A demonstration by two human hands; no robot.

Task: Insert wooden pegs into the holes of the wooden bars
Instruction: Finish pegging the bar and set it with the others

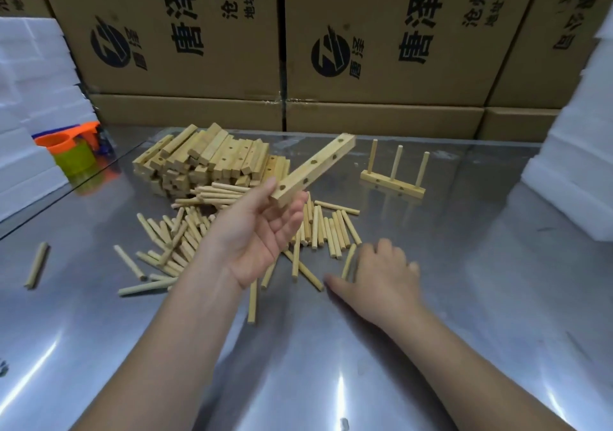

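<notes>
So the left hand (255, 231) is palm up over the middle of the counter (481, 314), pinching one end of a wooden bar (315, 168) between thumb and fingers. The bar sticks out up and to the right, clear of the surface, and you can see a row of holes along two of its faces, all of them unfilled. The right hand (381, 275) is lower and to the right, palm down on the metal with the fingers loose and spread, not gripping anything. Its fingertips are right at the near edge of the loose pegs (326, 228), and one peg (349, 261) lies just beside them, though I honestly can't tell if they're touching it. The pegs are scattered flat all over the middle of the counter, some lined up side by side, others criss-crossed under the left hand. Behind them there's a heap of bars (205, 162), and off to the right a finished bar (393, 187) lying flat with three pegs standing upright in it. One stray peg (37, 265) sits well apart on the far left. Cardboard boxes (185, 39) line the back, with white foam blocks (33, 105) and some orange and green cups (69, 152) at the left
</notes>
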